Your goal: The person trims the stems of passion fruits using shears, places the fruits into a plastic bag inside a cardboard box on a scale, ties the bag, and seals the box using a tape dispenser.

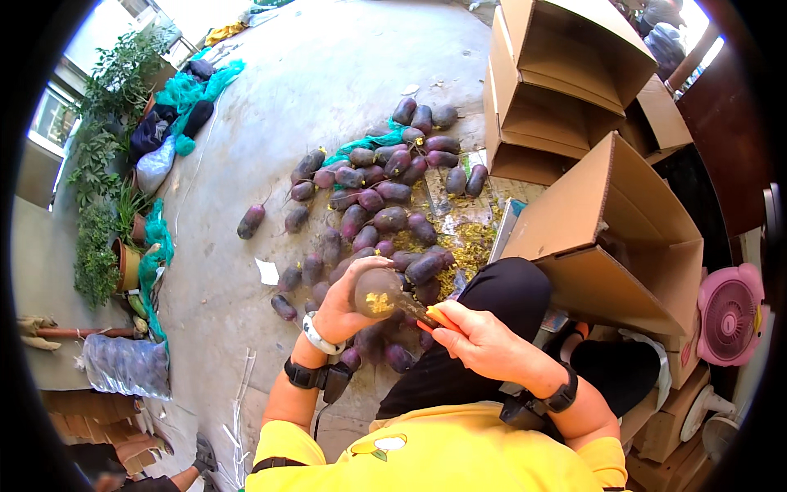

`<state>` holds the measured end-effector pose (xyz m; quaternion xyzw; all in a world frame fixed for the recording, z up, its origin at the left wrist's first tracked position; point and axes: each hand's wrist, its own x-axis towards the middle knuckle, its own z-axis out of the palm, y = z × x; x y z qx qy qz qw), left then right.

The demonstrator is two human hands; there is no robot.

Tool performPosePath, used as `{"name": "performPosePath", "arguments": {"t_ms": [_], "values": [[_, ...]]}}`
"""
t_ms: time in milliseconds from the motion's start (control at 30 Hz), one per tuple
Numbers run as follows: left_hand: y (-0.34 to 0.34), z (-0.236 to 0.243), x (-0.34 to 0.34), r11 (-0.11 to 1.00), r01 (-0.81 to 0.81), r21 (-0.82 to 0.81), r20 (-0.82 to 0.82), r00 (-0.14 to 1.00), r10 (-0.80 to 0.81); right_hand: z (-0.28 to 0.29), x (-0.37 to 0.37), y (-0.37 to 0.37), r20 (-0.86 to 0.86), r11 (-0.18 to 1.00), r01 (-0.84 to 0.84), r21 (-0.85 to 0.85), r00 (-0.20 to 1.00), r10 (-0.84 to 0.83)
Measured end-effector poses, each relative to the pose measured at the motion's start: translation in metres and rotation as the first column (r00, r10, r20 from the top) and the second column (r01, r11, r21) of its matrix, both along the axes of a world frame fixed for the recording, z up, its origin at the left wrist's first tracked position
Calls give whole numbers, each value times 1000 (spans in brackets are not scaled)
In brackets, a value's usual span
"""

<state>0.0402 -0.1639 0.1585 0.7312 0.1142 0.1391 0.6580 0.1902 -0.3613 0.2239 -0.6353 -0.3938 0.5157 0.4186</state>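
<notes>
Fingers gripping purple radish, brown cardboard boxes right (open)

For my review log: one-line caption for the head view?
Left hand holds a purple root; right hand trims it with an orange-handled knife.

Yellow shirt, black trousers, black wristbands

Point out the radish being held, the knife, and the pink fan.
radish (375,293), head view, its cut yellowish end
knife (438,316), head view, orange handle near the blade
pink fan (728,313), head view, grille centre
</notes>
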Motion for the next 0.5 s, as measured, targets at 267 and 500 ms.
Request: {"name": "performPosePath", "arguments": {"t_ms": [267, 500], "values": [[-12, 14, 8, 992, 110, 54, -65, 992, -107, 8, 7, -21, 84, 1000, -7, -31, 996, 10], [-7, 23, 12, 966, 249, 63, -157, 959, -237, 5, 22, -24, 338, 992, -96, 84, 939, 62]]}}
